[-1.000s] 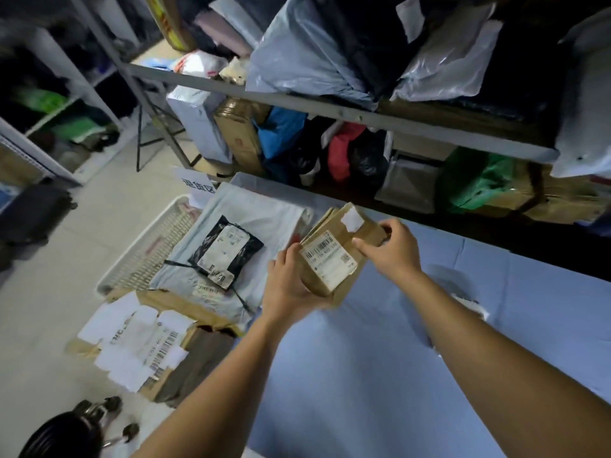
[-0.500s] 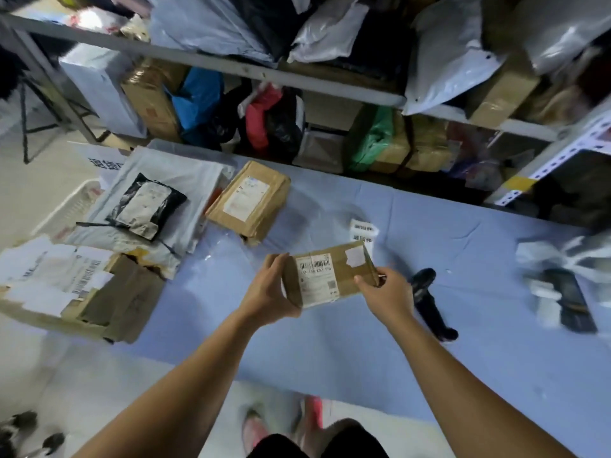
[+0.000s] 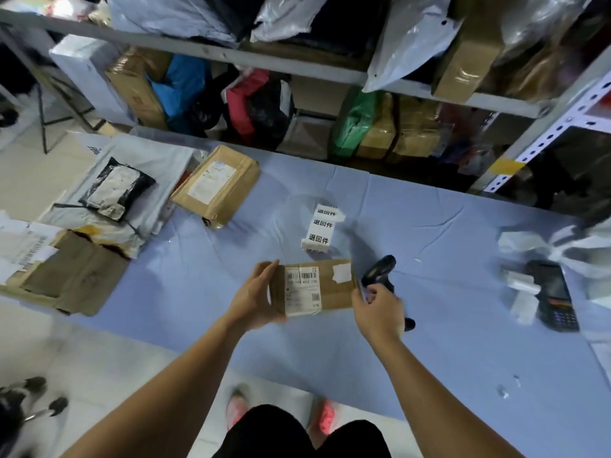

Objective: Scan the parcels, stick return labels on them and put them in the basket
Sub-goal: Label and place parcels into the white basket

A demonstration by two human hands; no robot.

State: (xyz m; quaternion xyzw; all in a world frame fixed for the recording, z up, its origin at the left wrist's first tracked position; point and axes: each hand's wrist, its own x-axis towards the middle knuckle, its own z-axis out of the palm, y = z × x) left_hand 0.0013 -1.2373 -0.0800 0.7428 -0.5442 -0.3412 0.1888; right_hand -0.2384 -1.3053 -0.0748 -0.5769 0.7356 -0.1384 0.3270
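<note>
Blue surface [image 3: 429,352]: left grip [image 3: 254,299] clasps brown cardboard parcel [image 3: 330,294], right grip [image 3: 380,312] curls round black handheld scanner [image 3: 380,269]; likely scan step, next aim at barcode [image 3: 301,276].

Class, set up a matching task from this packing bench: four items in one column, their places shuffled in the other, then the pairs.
1 small cardboard parcel
2 barcode scanner
3 return label strip
4 black mailer bag

A on the grey mailer, far left
B held in the left hand
C lying free on the blue table
D the right hand curls round it

Pairs: 1-B, 2-D, 3-C, 4-A
</note>
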